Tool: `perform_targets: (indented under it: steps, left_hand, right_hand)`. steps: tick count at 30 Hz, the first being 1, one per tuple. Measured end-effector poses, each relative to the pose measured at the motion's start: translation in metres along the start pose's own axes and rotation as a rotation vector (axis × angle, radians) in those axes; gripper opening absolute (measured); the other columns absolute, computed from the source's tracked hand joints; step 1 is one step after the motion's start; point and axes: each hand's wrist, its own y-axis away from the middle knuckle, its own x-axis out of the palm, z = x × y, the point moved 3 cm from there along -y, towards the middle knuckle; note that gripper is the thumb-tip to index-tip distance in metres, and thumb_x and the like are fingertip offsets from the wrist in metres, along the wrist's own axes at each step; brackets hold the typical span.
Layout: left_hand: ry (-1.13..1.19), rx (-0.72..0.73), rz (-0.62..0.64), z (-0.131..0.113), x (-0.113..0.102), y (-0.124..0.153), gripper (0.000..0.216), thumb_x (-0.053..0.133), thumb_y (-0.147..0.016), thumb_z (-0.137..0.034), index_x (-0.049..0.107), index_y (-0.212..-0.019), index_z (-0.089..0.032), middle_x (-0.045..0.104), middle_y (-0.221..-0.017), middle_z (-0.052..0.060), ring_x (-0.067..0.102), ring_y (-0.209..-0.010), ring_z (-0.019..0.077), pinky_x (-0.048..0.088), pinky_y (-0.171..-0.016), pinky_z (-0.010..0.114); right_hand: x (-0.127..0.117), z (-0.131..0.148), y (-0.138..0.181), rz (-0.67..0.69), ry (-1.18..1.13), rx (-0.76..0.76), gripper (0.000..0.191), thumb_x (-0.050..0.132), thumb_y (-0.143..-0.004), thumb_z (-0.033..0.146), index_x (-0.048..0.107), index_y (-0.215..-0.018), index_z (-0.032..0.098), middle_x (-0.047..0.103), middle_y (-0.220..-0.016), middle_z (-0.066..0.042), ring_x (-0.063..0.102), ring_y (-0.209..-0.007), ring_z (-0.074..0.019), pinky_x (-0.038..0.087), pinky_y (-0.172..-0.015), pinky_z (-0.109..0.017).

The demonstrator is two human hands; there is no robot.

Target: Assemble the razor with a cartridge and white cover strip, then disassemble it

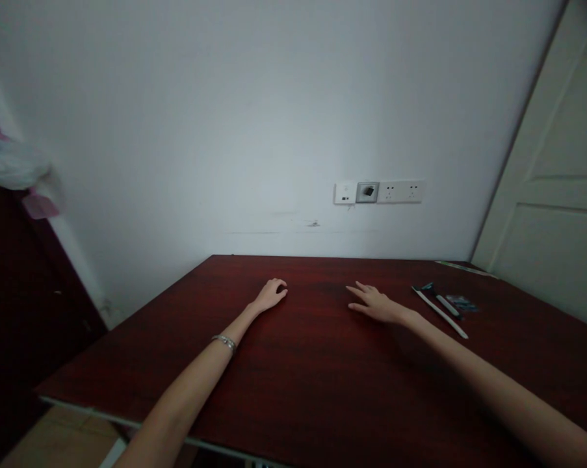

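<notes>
The white strip (439,312) lies to the right of the fingers of the right hand (375,304), past the wrist, its long axis slanting from far left to near right; this hand is the nearer one, its fingers spread apart and visibly holding nothing. Farther right of these fingers, beyond the strip, lie a razor-like tool (448,305), roughly parallel to it, and a small packet (461,303). Leftward across the table (298,390), the left hand (270,296) has loosely curled fingers, thumb and forefinger apart, no object visible.
</notes>
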Motion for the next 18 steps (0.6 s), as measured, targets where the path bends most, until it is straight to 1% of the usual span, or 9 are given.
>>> perform_targets:
  steps: [2,5,9,13,18]
  left_hand:
    - [-0.024,0.007,0.004,0.000,0.000,0.001,0.024,0.050,-0.081,-0.029,0.059,-0.099,-0.016,0.059,-0.103,0.009,0.053,-0.100,0.0201,0.040,-0.092,0.037]
    - [-0.068,0.023,0.014,-0.001,0.002,0.003,0.026,0.048,-0.082,-0.031,0.058,-0.101,-0.016,0.058,-0.104,0.009,0.052,-0.100,0.0207,0.040,-0.090,0.037]
    - [-0.129,0.032,0.023,-0.002,0.003,0.004,0.028,0.045,-0.084,-0.031,0.058,-0.103,-0.016,0.057,-0.106,0.010,0.051,-0.100,0.0215,0.041,-0.089,0.037]
    - [-0.187,0.026,0.040,-0.004,0.002,0.005,0.027,0.043,-0.085,-0.029,0.058,-0.103,-0.015,0.058,-0.106,0.010,0.051,-0.100,0.0212,0.040,-0.089,0.035]
    - [-0.184,0.016,0.055,-0.005,0.002,0.005,0.028,0.040,-0.086,-0.028,0.057,-0.104,-0.016,0.058,-0.107,0.010,0.051,-0.101,0.0211,0.042,-0.088,0.034]
  right_hand:
    - [0.009,0.006,-0.003,-0.013,0.022,0.003,0.072,0.031,-0.079,0.068,0.028,-0.139,0.029,0.020,-0.147,-0.013,0.018,-0.132,-0.0375,0.026,-0.096,-0.061]
    - [0.020,0.008,-0.004,-0.010,0.036,0.027,0.074,0.025,-0.080,0.069,0.027,-0.140,0.026,0.022,-0.147,-0.014,0.018,-0.132,-0.0372,0.023,-0.098,-0.060]
    - [0.031,0.008,-0.001,-0.036,0.053,0.039,0.067,0.020,-0.084,0.064,0.033,-0.138,0.026,0.025,-0.146,-0.012,0.021,-0.132,-0.0350,0.021,-0.100,-0.058]
    - [0.033,0.009,0.004,-0.096,0.081,0.043,0.059,0.020,-0.088,0.056,0.039,-0.135,0.026,0.029,-0.144,-0.010,0.024,-0.132,-0.0316,0.022,-0.102,-0.053]
    - [0.030,0.011,0.007,-0.119,0.078,0.048,0.054,0.022,-0.089,0.050,0.040,-0.134,0.026,0.032,-0.143,-0.009,0.027,-0.131,-0.0298,0.023,-0.102,-0.050]
